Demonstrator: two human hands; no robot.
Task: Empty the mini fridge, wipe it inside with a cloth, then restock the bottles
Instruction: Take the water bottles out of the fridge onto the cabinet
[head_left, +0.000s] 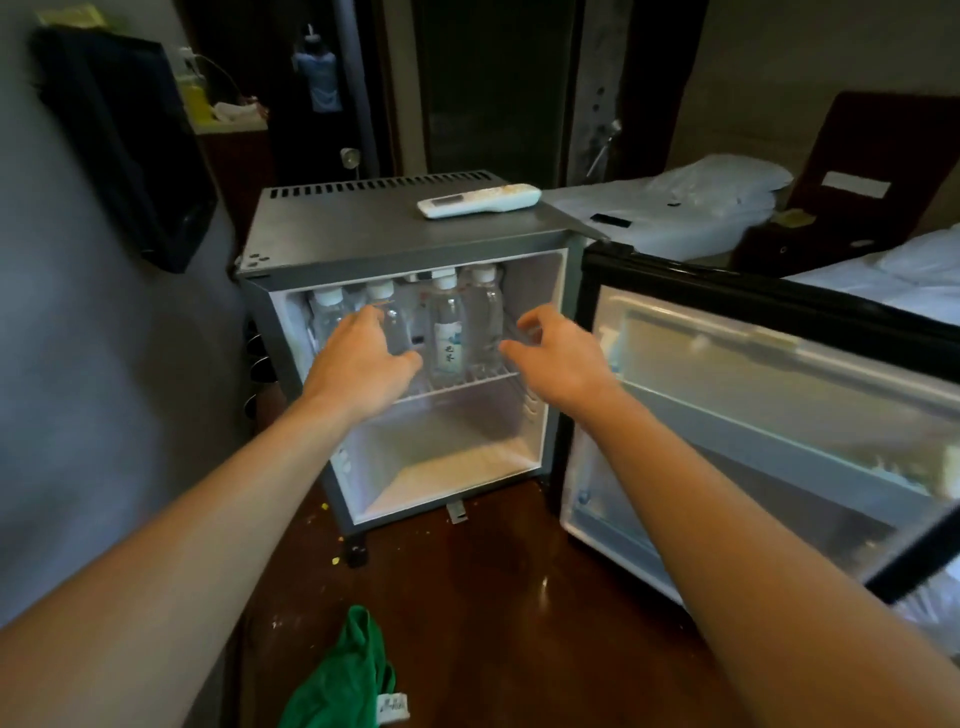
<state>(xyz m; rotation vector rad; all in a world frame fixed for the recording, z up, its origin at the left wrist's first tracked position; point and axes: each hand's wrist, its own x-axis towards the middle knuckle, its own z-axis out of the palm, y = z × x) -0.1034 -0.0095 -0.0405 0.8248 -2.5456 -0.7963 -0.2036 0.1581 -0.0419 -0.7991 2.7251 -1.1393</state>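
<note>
A grey mini fridge (363, 228) stands on the dark floor with its door (779, 395) swung open to the right. Several clear water bottles with white caps stand on its wire shelf (467, 382); one labelled bottle (448, 332) is in the middle. My left hand (358, 364) reaches in, fingers apart, against the second bottle from the left (389, 322). My right hand (556, 358) hovers open just in front of the rightmost bottle (485, 312). The compartment below the shelf holds nothing. A green cloth (343, 680) lies on the floor near me.
A white remote (478, 200) lies on the fridge top. A dark TV (130, 145) hangs on the left wall. Beds with white linen (701, 208) stand behind the door at right. Small crumbs dot the wooden floor (493, 597).
</note>
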